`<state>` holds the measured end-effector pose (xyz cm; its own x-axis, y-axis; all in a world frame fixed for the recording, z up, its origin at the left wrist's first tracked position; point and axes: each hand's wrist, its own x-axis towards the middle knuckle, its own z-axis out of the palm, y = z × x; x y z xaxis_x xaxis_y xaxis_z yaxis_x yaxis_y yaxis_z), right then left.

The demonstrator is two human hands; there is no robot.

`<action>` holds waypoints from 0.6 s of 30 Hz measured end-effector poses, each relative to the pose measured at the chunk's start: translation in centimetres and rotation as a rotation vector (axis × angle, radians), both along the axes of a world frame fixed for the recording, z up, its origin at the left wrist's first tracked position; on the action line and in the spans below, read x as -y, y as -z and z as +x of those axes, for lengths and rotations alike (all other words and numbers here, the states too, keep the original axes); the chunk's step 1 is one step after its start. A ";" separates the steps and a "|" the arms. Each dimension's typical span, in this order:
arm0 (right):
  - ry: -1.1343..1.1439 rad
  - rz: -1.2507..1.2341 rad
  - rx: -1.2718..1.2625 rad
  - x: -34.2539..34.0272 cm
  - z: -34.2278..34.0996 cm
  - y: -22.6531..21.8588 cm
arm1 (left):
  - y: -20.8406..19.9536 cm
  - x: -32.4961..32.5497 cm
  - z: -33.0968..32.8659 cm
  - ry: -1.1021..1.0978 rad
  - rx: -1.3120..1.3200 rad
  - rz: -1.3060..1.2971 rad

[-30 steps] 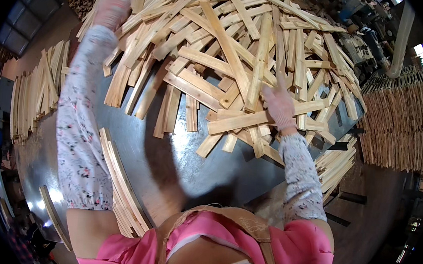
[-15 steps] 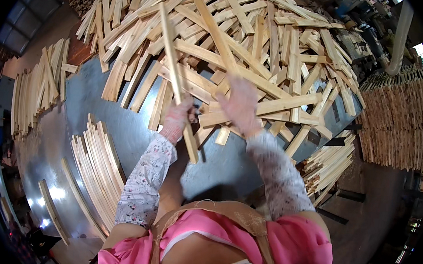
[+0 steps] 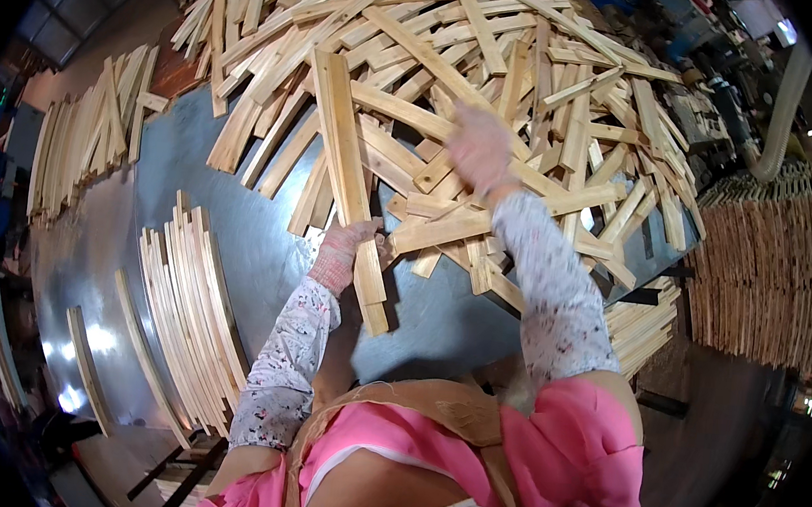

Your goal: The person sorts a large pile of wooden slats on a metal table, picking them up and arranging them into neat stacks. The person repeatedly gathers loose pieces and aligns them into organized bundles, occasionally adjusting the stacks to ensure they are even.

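My left hand [image 3: 346,252], in a pale glove, is closed around the lower part of two light wooden slats [image 3: 340,143]. They lie face to face with their near ends offset, and their far ends point away over the pile. My right hand [image 3: 481,148], smeared by motion, is over the middle of the heap. It is at the near end of a long slat [image 3: 422,50] that slants across the pile; whether its fingers grip that slat cannot be made out. Around both hands is a large jumbled pile of similar slats [image 3: 436,118].
A grey metal table [image 3: 185,155] bears the pile. To the left a row of slats [image 3: 193,313] stands side by side, with single slats [image 3: 89,372] beyond. Another group [image 3: 96,134] lies far left. A tall stack of wood [image 3: 757,272] and a pale hose [image 3: 787,112] are at right.
The left hand now holds two slats where one showed before, their broad faces turned up. My right hand has moved away and slightly right over the pile.
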<state>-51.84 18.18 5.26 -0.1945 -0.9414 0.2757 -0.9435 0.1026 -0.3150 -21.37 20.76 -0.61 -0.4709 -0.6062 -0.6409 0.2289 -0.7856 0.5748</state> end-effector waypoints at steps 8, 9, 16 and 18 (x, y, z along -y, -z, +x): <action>0.047 0.410 0.122 1.1 -4.3 -1.2 | -1.7 -3.9 2.0 -0.254 -0.187 -0.133; 0.024 0.405 0.224 -0.1 -2.5 -1.4 | -0.7 -3.8 2.7 -0.219 -0.355 -0.124; -0.657 0.204 0.347 -17.6 13.2 3.5 | 2.2 -5.2 3.8 -0.071 -0.675 0.047; -0.542 0.114 0.312 -23.0 10.6 2.3 | 2.7 -6.2 5.4 -0.149 -0.558 -0.032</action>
<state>-41.28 41.19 2.92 0.2627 -0.9488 0.1756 -0.7367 -0.3147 -0.5985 -15.95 26.96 -3.32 -0.6405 -0.7068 -0.3004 0.6108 -0.7059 0.3586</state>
